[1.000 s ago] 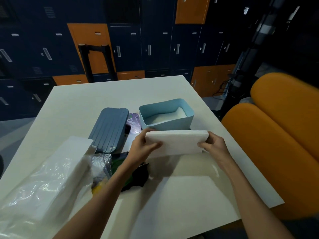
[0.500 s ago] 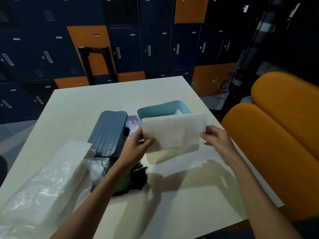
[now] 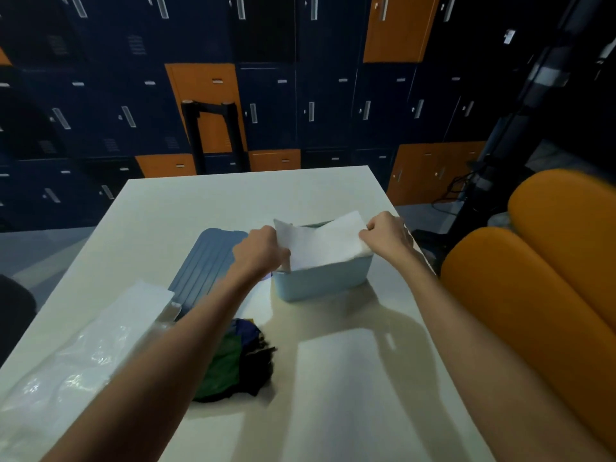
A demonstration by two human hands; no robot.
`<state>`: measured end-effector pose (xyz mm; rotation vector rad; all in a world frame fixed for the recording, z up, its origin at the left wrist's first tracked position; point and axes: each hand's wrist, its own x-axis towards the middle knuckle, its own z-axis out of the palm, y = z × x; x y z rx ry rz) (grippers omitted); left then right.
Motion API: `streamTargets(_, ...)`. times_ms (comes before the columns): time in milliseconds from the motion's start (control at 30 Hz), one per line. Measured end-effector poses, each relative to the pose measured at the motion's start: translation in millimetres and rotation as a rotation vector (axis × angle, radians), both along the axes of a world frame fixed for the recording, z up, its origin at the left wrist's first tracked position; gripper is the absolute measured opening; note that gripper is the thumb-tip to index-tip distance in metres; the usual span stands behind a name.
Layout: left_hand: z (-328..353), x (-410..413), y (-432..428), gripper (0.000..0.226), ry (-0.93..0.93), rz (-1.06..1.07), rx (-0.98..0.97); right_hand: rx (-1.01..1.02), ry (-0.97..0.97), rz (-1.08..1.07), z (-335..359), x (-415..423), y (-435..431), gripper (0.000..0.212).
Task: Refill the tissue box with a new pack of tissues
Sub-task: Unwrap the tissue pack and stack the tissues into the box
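we hold the tissues by both short ends, left hand and right hand with fingers curled tight on them. they lean over the open box on the desk, long side along long side, so they should drop straight down.

The room is dim; light from above brightens the white table and tissue stack, and the arms cast soft shadows. Wide-angle distortion bows the lockers, and the orange chair looks motion-blurred.
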<state>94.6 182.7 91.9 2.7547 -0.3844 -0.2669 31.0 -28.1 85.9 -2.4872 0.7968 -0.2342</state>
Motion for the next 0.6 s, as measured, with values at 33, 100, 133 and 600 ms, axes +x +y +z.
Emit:
streamTargets(33,-0.3,-1.7,-3.3,0.017,-0.026,-0.013,0.048,-0.04,0.028,0.002,0.3,2.3,0.8,0.022)
streamTargets(100,-2.1,-3.6,-8.5,0.014,-0.082,-0.035,0.128,-0.097,0.075,0.02,-0.4,7.0,2.8,0.019)
streamTargets(133,-3.5,-3.8,-11.1,0.014,-0.106,-0.043,0.165,-0.128,0.101,0.039,-1.2,9.2,3.4,0.014)
streamTargets(600,-17.2,-3.6,-19.0,0.053,-0.441,-0.136,0.359,-0.251,0.2,0.096,4.6,21.7,1.6,0.016)
